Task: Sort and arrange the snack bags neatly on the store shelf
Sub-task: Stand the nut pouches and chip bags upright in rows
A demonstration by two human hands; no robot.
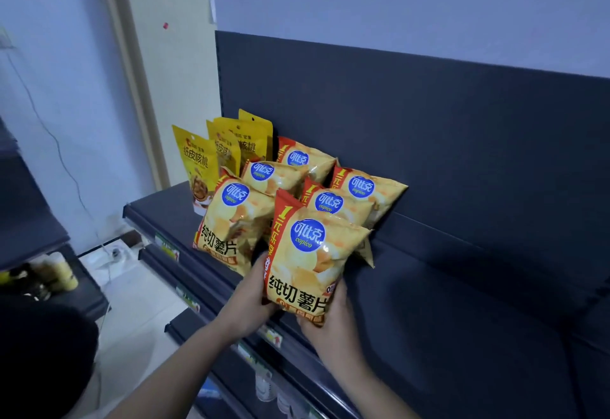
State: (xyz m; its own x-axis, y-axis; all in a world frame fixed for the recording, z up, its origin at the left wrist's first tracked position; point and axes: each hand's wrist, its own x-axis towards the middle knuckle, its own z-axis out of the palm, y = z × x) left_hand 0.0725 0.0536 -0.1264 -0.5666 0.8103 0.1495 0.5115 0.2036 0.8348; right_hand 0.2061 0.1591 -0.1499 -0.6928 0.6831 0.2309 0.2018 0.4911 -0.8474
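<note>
I hold a yellow potato chip bag (305, 263) with a blue round logo upright at the front of the dark shelf (462, 319). My left hand (252, 299) grips its lower left edge and my right hand (330, 316) grips its lower right corner. Behind it stand several identical chip bags (330, 202) in two rows, one more at the front left (231, 224). At the shelf's far left end several yellow walnut pouches (194, 161) stand upright against the back panel.
The shelf's dark back panel (429, 121) rises behind the bags, and the shelf stretches bare to the right. Lower shelves with price tags (270, 336) step out below. A side rack with bottles (56, 276) stands at the left, over a white floor.
</note>
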